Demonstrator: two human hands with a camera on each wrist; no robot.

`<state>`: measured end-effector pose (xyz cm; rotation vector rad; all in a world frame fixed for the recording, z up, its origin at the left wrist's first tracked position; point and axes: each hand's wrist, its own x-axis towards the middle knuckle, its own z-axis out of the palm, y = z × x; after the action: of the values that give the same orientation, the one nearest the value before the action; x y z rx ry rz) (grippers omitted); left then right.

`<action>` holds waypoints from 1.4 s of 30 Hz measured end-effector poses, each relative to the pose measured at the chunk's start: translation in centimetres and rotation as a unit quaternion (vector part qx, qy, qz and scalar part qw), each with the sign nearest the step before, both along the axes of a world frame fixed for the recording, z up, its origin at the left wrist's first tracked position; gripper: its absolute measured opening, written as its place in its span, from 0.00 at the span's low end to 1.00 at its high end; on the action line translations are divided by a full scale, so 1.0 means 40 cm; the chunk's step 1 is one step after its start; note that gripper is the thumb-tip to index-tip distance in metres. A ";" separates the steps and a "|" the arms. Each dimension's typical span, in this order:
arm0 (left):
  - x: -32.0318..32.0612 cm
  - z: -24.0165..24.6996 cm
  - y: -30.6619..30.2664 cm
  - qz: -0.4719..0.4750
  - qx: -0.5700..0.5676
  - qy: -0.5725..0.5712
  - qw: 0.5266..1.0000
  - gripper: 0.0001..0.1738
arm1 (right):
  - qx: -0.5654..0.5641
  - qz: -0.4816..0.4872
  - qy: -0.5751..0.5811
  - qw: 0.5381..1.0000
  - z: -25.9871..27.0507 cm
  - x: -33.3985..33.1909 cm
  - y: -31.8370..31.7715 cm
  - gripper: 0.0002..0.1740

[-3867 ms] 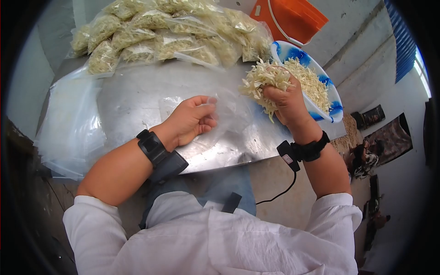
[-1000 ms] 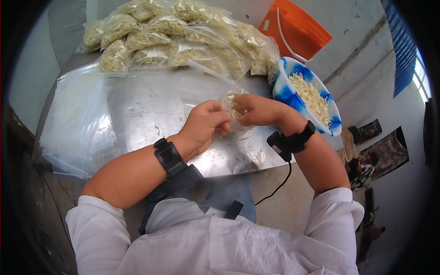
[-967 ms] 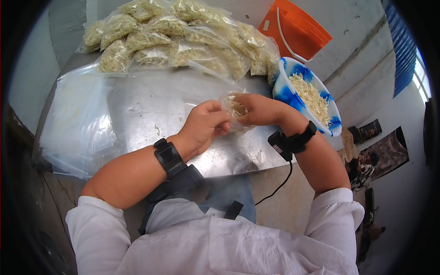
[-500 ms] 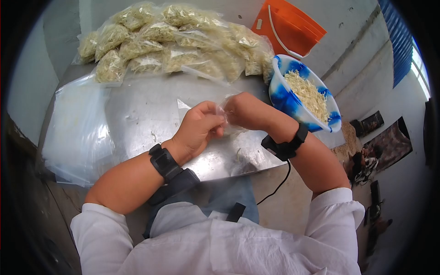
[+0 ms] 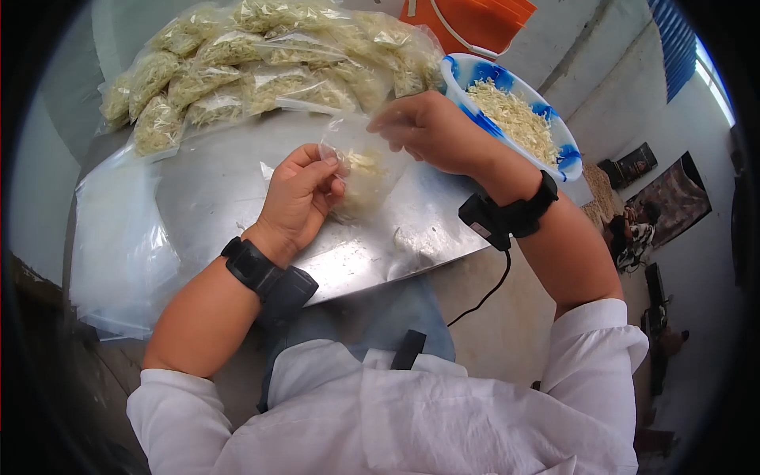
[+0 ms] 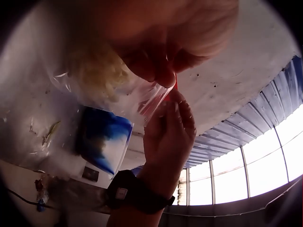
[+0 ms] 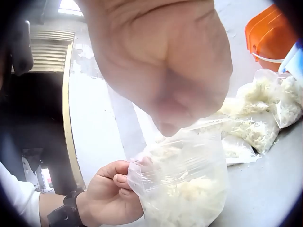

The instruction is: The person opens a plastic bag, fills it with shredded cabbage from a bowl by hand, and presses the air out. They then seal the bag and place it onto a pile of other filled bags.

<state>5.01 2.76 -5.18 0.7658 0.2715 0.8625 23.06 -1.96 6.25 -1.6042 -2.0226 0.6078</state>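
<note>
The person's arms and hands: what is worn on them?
White sleeves end near the elbows. Each wrist wears a black strap and box; the right box has a small pale label and a thin black cable. The left hand and right hand are gloveless.

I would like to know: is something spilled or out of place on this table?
Yes, slightly: in the left wrist view, a pale shred lies loose on the metal table. It looks stray, being outside both the held plastic bag and the blue-and-white basin.
</note>
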 end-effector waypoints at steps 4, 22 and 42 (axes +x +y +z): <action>0.004 -0.013 0.012 0.006 0.009 0.019 1.000 0.02 | -0.023 -0.065 0.015 0.998 -0.039 0.058 -0.051 0.09; 0.012 -0.029 0.018 0.006 0.006 0.035 0.999 0.02 | -0.052 0.123 -0.308 0.942 -0.197 0.028 -0.125 0.05; 0.011 -0.023 0.010 0.001 0.027 0.035 0.999 0.04 | 0.190 0.073 -0.182 0.962 -0.044 -0.004 0.072 0.08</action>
<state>5.45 3.18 -6.09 0.8471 0.3115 0.8492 22.91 0.92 4.51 -1.4164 -2.3583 -0.0446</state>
